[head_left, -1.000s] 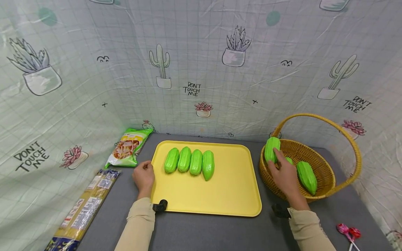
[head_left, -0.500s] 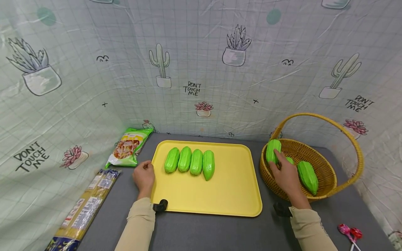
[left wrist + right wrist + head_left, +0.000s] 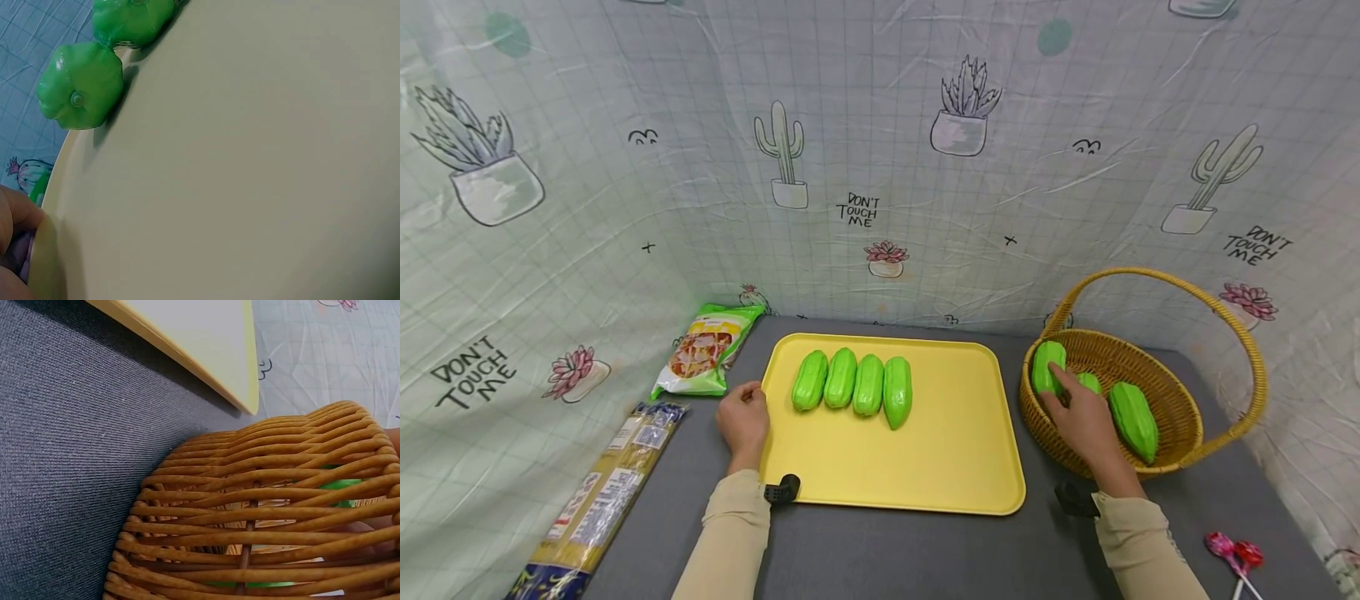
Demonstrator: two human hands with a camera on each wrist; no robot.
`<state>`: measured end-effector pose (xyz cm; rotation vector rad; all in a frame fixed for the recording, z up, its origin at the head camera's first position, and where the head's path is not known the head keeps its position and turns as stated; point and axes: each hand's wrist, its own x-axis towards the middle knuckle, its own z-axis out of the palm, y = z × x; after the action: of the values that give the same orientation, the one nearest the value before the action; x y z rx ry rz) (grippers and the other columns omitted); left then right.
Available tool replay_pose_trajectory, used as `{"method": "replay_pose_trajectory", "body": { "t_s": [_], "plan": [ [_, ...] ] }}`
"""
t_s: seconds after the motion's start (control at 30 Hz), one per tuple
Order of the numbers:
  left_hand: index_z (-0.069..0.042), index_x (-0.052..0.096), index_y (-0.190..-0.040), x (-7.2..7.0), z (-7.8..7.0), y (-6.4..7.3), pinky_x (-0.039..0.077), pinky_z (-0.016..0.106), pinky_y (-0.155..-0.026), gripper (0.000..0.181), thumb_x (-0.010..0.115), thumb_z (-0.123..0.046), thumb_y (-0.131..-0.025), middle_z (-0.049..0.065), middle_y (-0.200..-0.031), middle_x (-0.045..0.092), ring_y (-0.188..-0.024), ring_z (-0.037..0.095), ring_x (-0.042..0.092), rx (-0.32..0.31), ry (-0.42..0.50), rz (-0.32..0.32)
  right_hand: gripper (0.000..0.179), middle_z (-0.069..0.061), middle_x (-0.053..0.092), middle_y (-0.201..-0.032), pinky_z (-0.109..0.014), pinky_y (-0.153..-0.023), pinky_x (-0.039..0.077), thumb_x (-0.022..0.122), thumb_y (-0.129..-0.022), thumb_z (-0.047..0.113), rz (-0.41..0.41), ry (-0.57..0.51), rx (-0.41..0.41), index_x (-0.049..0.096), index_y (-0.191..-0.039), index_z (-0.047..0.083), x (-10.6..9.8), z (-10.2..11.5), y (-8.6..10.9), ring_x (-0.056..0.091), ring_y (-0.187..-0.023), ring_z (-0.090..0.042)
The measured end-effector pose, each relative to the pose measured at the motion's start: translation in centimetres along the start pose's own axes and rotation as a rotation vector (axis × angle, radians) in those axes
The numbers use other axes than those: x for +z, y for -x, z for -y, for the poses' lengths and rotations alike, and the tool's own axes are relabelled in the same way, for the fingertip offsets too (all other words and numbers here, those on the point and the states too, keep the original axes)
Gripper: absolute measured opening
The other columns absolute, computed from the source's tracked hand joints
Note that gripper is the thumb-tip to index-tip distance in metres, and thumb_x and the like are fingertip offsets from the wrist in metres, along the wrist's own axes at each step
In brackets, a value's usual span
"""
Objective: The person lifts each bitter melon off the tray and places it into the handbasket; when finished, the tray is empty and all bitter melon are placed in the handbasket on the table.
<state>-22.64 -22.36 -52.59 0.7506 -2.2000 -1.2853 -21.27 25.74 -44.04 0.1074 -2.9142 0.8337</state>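
My right hand (image 3: pixel 1081 417) reaches into the left side of the wicker basket (image 3: pixel 1037 433) and grips a ridged green gourd (image 3: pixel 1048 367) near the rim. Two more gourds lie inside: one (image 3: pixel 1133 422) on the right, and one (image 3: pixel 1088 382) mostly behind my fingers. In the right wrist view, the basket's weave (image 3: pixel 262 506) hides most of the hand. On the yellow tray (image 3: pixel 940 454), several matching gourds (image 3: pixel 868 387) lie side by side. My left hand (image 3: pixel 745 423) holds the tray's left edge with curled fingers; in the left wrist view, a fingertip (image 3: pixel 28 214) meets the rim.
A green snack bag (image 3: pixel 707 350) and a long pack of dry noodles (image 3: pixel 602 500) lie left of the tray. Two lollipops (image 3: pixel 1234 552) are on the grey table (image 3: pixel 880 554) at the front right. The basket handle (image 3: pixel 1232 333) arches high; a patterned curtain hangs behind.
My right hand has lowered the gripped gourd slightly, from above the basket's left rim to just inside it. My left hand and the gourds on the tray stay where they were.
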Motion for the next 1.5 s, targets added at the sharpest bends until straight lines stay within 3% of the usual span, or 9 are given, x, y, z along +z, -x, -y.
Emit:
{"method": "replay_pose_trajectory", "body": {
  "t_s": [0.33,0.43,0.5,0.57,0.97,1.23,1.33,1.43,1.5],
  "plan": [
    [0.004,0.075,-0.113,0.0,-0.2,-0.3,0.054,0.054,-0.088,0.025,0.057,-0.007,-0.100,0.026,-0.108,0.074,-0.099,0.042,0.069,0.014,-0.002,-0.006,0.060,-0.043,0.041,-0.147,-0.032,-0.052,0.035,0.059,-0.103,0.017,0.057,0.010,0.007,0.037,-0.156,-0.001,-0.1,0.0,0.0,0.040,-0.044,-0.016],
    [0.004,0.075,-0.112,0.1,-0.2,-0.3,0.054,0.054,-0.088,0.025,0.057,-0.007,-0.099,0.026,-0.108,0.075,-0.099,0.041,0.069,0.010,-0.001,-0.005,0.059,-0.036,0.068,-0.109,-0.031,-0.050,0.035,0.060,-0.102,0.016,0.063,0.003,0.010,0.040,-0.154,-0.002,0.0,-0.2,-0.1,0.041,-0.046,-0.016],
    [0.004,0.075,-0.112,0.1,-0.3,-0.3,0.054,0.054,-0.088,0.024,0.057,-0.007,-0.099,0.026,-0.108,0.074,-0.099,0.042,0.069,0.011,-0.001,-0.006,0.059,-0.023,0.065,-0.075,-0.030,-0.049,0.036,0.061,-0.102,0.016,0.074,-0.008,0.017,0.040,-0.154,-0.002,0.0,-0.3,-0.1,0.042,-0.047,-0.015],
    [0.004,0.075,-0.112,0.1,-0.3,-0.3,0.054,0.054,-0.088,0.024,0.057,-0.006,-0.099,0.026,-0.107,0.074,-0.098,0.042,0.069,0.014,-0.004,-0.008,0.060,-0.009,0.052,-0.058,-0.030,-0.049,0.037,0.061,-0.102,0.017,0.093,-0.020,0.029,0.040,-0.155,-0.001,-0.1,-0.4,-0.1,0.043,-0.049,-0.015],
    [0.003,0.075,-0.114,-0.1,-0.3,-0.3,0.053,0.053,-0.086,0.026,0.055,-0.007,-0.100,0.026,-0.109,0.074,-0.098,0.041,0.068,-0.004,0.009,0.004,0.061,0.000,0.046,-0.054,-0.029,-0.048,0.039,0.059,-0.103,0.021,0.126,-0.049,0.060,0.038,-0.156,0.000,-0.4,-0.3,-0.3,0.042,-0.047,-0.014],
    [0.003,0.074,-0.112,-0.1,-0.1,-0.1,0.053,0.054,-0.088,0.026,0.054,-0.008,-0.101,0.026,-0.108,0.073,-0.099,0.042,0.067,-0.001,-0.001,0.009,0.061,-0.008,0.057,-0.066,-0.033,-0.052,0.039,0.053,-0.107,0.027,0.159,-0.090,0.081,0.033,-0.157,-0.002,-0.9,-0.1,0.0,0.045,-0.053,-0.015],
    [0.003,0.074,-0.112,-0.1,0.1,0.0,0.053,0.053,-0.087,0.026,0.054,-0.008,-0.101,0.026,-0.108,0.073,-0.098,0.042,0.067,-0.004,-0.003,0.008,0.063,-0.024,0.066,-0.091,-0.035,-0.053,0.040,0.051,-0.107,0.029,0.148,-0.101,0.096,0.031,-0.158,-0.001,-1.0,0.0,0.2,0.050,-0.055,-0.020],
    [0.003,0.075,-0.112,-0.1,0.2,0.1,0.053,0.053,-0.087,0.026,0.055,-0.008,-0.100,0.026,-0.108,0.074,-0.098,0.041,0.068,-0.003,-0.003,0.007,0.063,-0.036,0.060,-0.126,-0.040,-0.059,0.046,0.049,-0.108,0.032,0.113,-0.110,0.098,0.030,-0.159,0.000,-1.1,0.2,0.2,0.060,-0.067,-0.034],
    [0.003,0.075,-0.112,-0.1,0.2,0.1,0.053,0.054,-0.087,0.026,0.054,-0.008,-0.101,0.026,-0.108,0.074,-0.098,0.041,0.068,0.001,0.000,0.007,0.066,-0.037,0.044,-0.149,-0.050,-0.074,0.054,0.046,-0.109,0.038,0.091,-0.124,0.092,0.028,-0.160,0.001,-1.2,0.3,0.2,0.065,-0.098,-0.047]
  ]
}}
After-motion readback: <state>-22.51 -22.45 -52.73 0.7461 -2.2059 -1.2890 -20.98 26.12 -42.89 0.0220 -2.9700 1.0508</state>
